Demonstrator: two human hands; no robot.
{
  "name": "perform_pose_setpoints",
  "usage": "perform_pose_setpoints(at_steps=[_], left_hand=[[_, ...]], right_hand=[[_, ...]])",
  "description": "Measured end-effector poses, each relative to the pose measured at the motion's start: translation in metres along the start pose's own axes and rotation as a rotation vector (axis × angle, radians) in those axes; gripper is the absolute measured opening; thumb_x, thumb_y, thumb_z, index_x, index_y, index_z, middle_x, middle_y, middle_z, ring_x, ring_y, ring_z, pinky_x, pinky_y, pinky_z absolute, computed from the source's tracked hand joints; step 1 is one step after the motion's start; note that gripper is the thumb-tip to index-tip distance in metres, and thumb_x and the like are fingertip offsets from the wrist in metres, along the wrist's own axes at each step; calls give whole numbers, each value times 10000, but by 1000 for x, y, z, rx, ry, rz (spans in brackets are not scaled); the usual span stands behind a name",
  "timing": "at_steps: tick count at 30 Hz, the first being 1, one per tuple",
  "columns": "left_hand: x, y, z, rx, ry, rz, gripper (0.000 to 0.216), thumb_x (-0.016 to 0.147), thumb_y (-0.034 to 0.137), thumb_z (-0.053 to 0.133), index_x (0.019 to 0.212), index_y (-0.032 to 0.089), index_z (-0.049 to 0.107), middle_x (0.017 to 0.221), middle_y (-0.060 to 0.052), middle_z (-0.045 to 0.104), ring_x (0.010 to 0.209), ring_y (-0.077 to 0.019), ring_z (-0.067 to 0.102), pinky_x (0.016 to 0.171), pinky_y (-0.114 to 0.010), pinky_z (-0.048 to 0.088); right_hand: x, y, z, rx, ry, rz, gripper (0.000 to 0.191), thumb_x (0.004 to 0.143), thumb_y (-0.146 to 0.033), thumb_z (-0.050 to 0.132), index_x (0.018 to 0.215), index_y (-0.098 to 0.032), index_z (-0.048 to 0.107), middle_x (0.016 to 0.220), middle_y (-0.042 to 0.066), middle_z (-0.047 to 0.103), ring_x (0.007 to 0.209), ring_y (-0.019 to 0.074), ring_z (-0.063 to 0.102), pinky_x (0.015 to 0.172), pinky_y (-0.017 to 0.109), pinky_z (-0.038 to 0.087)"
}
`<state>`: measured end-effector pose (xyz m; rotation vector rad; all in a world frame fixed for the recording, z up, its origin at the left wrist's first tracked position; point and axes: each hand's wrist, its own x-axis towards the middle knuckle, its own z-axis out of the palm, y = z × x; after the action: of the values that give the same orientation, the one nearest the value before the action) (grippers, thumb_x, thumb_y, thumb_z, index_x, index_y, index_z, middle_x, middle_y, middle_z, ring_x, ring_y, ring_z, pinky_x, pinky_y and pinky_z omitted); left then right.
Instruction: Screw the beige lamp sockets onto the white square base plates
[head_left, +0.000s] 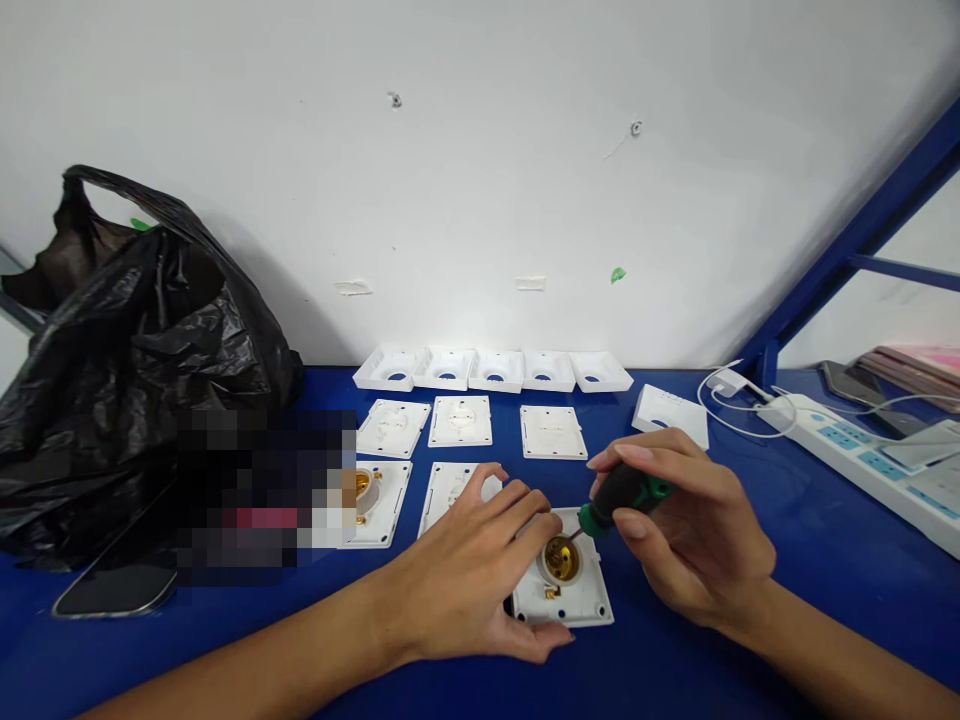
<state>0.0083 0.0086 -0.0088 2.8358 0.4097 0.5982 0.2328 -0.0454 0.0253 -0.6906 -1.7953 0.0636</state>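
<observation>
My left hand (480, 570) grips a white square lamp-holder plate (589, 600) on the blue table, fingers curled over its top edge, thumb under its near edge. A brass socket (561, 558) sits in the plate's middle. My right hand (690, 530) is closed around a screwdriver with a black and green handle (626, 492); its thin shaft points down-left into the brass socket.
Several white plates (461, 420) lie in rows behind, with white covers (495, 370) lined along the wall. A black plastic bag (127, 350) fills the left. A dark phone (112, 590) lies at the near left. A white power strip (862, 465) with cables runs along the right.
</observation>
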Motion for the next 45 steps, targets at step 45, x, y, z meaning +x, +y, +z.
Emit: perform_pose_setpoints(at_steps=[45], left_hand=[[1,0,1,-34,-21,-9,663,815,626,839,1237,180,588,1123,-79,687,1084,-309,655,1202,-552,280]], right_hand=[[6,-3,-1,151,-204,91,619,991,-66,662,1558,-258,507,1210,79,701,1031,202,663,829,362,610]])
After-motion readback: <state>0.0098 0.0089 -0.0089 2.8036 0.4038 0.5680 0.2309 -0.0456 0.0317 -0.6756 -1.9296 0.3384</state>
